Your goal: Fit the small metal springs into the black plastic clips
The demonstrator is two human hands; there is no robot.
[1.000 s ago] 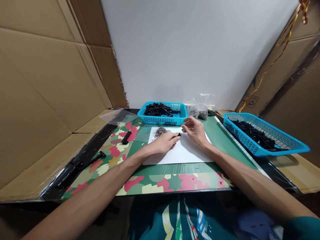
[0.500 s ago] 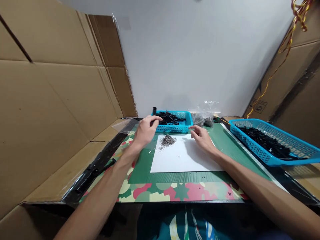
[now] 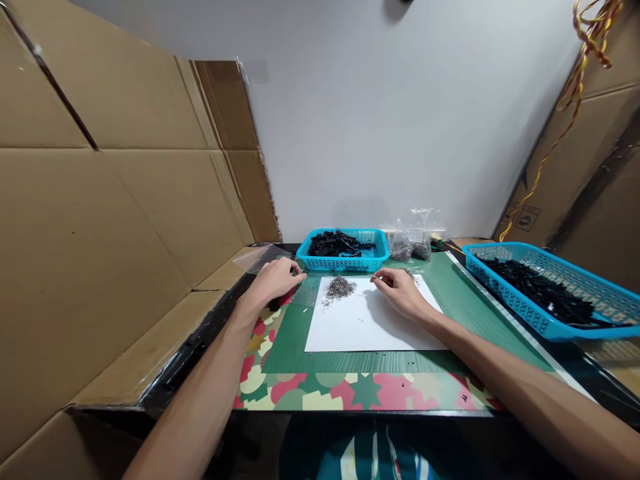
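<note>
My left hand point(image 3: 277, 279) is over the left side of the table, left of the near blue basket, with its fingers curled; a dark piece shows below it, and what the fingers hold is hidden. My right hand point(image 3: 397, 288) is above the right part of the white sheet point(image 3: 350, 333), thumb and fingers pinched on a thin metal piece point(image 3: 375, 277). A pile of small metal parts point(image 3: 341, 287) lies at the sheet's upper left. More small metal parts show behind my right hand. The blue basket point(image 3: 345, 265) behind the sheet holds black parts point(image 3: 335, 244).
A second blue basket point(image 3: 540, 323) of black parts point(image 3: 543, 287) stands at the right. Clear bags point(image 3: 420, 247) of metal parts lean near the wall. Cardboard point(image 3: 150, 200) rises at the left. Yellow and red twisted wires point(image 3: 570, 107) hang at the right.
My left hand has moved left and down, away from the basket; the black piece that stood up by it no longer shows there. My right hand stays over the sheet. The view has shifted slightly.
</note>
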